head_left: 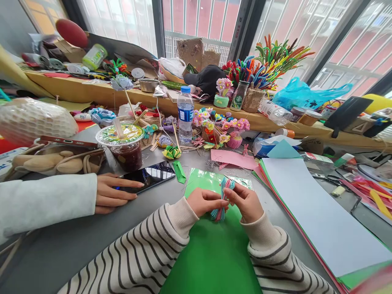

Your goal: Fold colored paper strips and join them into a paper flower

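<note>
A gray tabletop [82, 249] stretches beneath a windowsill crowded with craft supplies. On the table, a green sheet [214, 257] lies between 2 forearms in striped sleeves, while a long stack of colored paper [321, 212], pale sheet uppermost, fans out to the right. Fuzzy multicolored stems [275, 61] bristle from a container on the sill.

At left, a co-worker's pale sleeve [61, 200] reaches in, its hand [113, 194] resting partly on a dark phone [150, 176]. Behind the phone stand 1 lidded cup [125, 157] of dark drink and, farther right, 1 blue-capped water bottle [185, 118], near small pink and yellow flowers [211, 122].

Over the green sheet, the left hand [203, 201] is partly closed, thumb and fingers pinching the middle of a pleated blue-and-pink piece [218, 214]. The right hand [249, 204], fingers curled and nearly closed, grips the same piece toward its upper end. The piece lies between the 2 hands, touching the fingertips of both, its lower end spreading below the left fingertips and its upper end showing beside the right thumb. It tilts slightly, top toward the right hand.
</note>
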{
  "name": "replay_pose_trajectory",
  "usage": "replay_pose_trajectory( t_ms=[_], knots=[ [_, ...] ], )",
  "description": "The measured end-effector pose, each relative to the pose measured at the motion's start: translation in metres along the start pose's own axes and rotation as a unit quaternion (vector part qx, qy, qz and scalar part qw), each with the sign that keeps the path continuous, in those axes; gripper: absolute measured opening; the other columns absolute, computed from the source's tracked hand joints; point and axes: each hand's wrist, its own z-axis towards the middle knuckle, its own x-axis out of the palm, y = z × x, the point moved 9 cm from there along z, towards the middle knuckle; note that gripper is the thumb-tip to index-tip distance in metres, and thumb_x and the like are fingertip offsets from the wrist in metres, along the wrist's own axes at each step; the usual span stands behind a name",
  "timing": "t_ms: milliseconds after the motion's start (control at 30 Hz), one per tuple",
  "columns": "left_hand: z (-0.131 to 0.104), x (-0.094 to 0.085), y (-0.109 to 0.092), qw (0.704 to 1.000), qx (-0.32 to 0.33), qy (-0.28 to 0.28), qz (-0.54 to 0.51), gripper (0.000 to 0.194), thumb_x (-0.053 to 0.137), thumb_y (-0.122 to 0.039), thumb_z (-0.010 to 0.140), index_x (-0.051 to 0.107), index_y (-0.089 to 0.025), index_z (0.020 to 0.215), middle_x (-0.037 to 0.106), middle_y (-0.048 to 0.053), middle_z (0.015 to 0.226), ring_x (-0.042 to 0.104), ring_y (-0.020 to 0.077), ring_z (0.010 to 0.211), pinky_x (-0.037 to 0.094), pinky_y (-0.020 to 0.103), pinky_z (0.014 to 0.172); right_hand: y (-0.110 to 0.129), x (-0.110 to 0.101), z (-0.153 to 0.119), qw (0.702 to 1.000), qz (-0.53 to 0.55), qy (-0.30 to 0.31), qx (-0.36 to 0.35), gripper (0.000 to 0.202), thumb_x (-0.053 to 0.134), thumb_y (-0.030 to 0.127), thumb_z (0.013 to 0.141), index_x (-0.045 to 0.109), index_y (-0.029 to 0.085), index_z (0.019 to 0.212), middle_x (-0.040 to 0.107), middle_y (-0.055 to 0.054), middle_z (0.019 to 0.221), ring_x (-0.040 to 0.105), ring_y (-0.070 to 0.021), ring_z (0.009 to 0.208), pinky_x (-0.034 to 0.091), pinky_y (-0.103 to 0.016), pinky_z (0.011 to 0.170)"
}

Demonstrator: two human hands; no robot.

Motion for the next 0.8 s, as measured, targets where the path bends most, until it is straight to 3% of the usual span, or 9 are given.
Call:
replay_pose_trajectory(
  t_ms=[133,433,600,800],
  knots=[
    [-0.001,0.000,-0.003,0.999,0.020,-0.003,0.032,0.026,0.063,-0.039,0.061,0.069,-0.013,0.065,0.057,0.000,0.051,0.041,0.0084,0.049,0.029,0.022,0.048,-0.001,-0.002,-0.002,1.000,-0.001,-0.029,0.010,0.031,0.062,0.046,0.060,0.060,0.015,0.062,0.040,0.005,0.047,0.031,-0.0069,0.045,0.024,-0.022,0.042],
    [0.001,0.000,0.000,0.999,0.027,0.004,0.016,0.026,0.063,-0.038,0.062,0.069,-0.014,0.069,0.062,0.002,0.062,0.048,0.0108,0.058,0.035,0.022,0.053,-0.002,0.002,-0.002,0.999,0.024,-0.019,0.015,0.033,0.062,0.046,0.060,0.058,0.014,0.064,0.041,0.004,0.047,0.033,-0.0076,0.045,0.027,-0.022,0.043],
    [0.002,0.002,0.000,1.000,0.023,0.010,-0.001,0.024,0.066,-0.036,0.060,0.068,-0.013,0.065,0.062,0.002,0.060,0.050,0.0104,0.055,0.037,0.021,0.052,0.002,0.001,-0.003,0.999,0.019,-0.022,0.015,0.031,0.063,0.045,0.059,0.055,0.015,0.059,0.036,0.006,0.045,0.031,-0.0069,0.045,0.025,-0.021,0.041],
    [0.002,0.006,0.004,0.998,-0.008,0.032,-0.053,0.028,0.071,-0.031,0.053,0.068,-0.016,0.076,0.066,0.002,0.068,0.057,0.0137,0.060,0.044,0.025,0.060,0.006,-0.008,-0.002,0.999,0.002,-0.042,0.010,0.033,0.061,0.044,0.062,0.049,0.016,0.049,0.035,0.006,0.040,0.031,-0.0060,0.042,0.025,-0.021,0.041]
  ],
)
